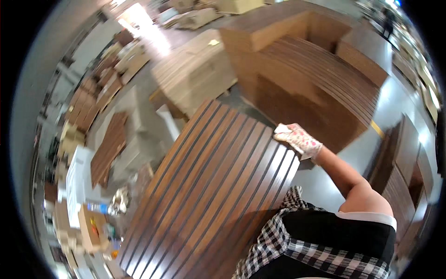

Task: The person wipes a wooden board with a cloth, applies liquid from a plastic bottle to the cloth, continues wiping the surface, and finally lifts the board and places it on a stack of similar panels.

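A pack of dark brown wooden boards stands on edge in front of me, its long thin edges running from lower left to upper right. My right hand, in a white glove with pink dots, is curled over the far right corner of the outermost board. My bare forearm reaches up to it from the lower right. My left hand is out of sight. A black top and a checked cloth fill the lower edge, against the near end of the boards.
Beyond the boards lies a big fanned stack of brown panels and a pale wrapped pallet load. More brown panels lean at the right. A small board pile and cluttered boxes line the left. Grey floor shows between them.
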A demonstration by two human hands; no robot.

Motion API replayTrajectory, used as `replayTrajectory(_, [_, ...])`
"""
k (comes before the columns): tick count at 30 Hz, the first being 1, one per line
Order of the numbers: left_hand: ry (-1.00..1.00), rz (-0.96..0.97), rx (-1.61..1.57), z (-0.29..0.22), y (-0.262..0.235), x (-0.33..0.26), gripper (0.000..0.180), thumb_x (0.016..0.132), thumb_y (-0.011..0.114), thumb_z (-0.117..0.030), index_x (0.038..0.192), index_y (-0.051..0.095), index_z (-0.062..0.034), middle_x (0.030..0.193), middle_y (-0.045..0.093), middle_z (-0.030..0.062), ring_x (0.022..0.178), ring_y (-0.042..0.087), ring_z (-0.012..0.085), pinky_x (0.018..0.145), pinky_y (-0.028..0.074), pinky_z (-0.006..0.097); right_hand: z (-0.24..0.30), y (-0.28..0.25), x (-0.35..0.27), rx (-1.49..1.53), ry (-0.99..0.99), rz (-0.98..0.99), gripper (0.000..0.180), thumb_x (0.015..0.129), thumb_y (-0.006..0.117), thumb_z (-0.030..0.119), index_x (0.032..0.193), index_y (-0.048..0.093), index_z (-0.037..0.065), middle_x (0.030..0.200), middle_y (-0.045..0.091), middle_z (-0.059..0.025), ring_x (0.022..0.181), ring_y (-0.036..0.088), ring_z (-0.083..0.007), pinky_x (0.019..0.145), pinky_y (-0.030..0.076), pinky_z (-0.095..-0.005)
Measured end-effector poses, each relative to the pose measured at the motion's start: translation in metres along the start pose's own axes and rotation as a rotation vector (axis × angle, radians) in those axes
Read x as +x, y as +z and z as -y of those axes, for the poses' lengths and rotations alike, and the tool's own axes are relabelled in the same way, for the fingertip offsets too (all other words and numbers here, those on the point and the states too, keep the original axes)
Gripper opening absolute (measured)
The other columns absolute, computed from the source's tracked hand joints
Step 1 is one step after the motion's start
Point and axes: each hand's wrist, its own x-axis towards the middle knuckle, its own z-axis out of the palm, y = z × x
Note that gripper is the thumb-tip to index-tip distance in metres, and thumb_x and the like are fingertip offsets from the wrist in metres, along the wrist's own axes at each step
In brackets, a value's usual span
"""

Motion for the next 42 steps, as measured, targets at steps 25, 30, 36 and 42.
replayTrajectory(25, [0.497,1.274,-0.113,-0.242,0.606,-0.162,0.058,0.099,0.048,-0.039,0.127,0.053,0.0109,0.13,0.056,0.0171,0.123,0.048,0.0237,0.109,0.033,0.038,-0.117,-0.263,-0.294,0.137,-0.057,-1.259,0.017,0.088,0.067,0.019,0.084,0.064,0.002,0.081,0.057,0.007,0.078,0.051,-0.0052,0.074,0.042,-0.024])
replayTrajectory(30, [0.489,1.428,-0.098,-0.301,0.644,-0.235,0.051,0.098,0.05,-0.037,0.112,0.062,0.0102,0.114,0.062,0.0121,0.107,0.053,0.0174,0.098,0.04,0.034,-0.156,-0.257,-0.319,0.122,-0.003,-1.454,0.031,0.088,0.068,0.017,0.112,0.066,-0.003,0.109,0.065,-0.0013,0.099,0.057,-0.0106,0.091,0.043,-0.0267])
replayTrajectory(36, [0.554,1.498,-0.101,-0.32,0.728,-0.292,0.047,0.098,0.05,-0.038,0.083,0.065,0.0041,0.079,0.063,0.0081,0.074,0.052,0.0169,0.071,0.044,0.036,-0.175,-0.265,-0.311,0.174,-0.045,-1.555,0.026,0.091,0.064,0.022,0.108,0.068,0.003,0.104,0.065,0.0025,0.096,0.056,-0.0086,0.089,0.043,-0.026])
replayTrajectory(42, [0.593,1.521,-0.046,-0.321,0.754,-0.332,0.052,0.097,0.05,-0.042,0.085,0.064,0.0065,0.076,0.062,0.0123,0.074,0.053,0.0221,0.072,0.043,0.039,-0.158,-0.235,-0.309,0.284,-0.067,-1.552,0.03,0.091,0.064,0.02,0.115,0.065,0.003,0.114,0.061,0.0024,0.104,0.054,-0.0085,0.096,0.039,-0.0251])
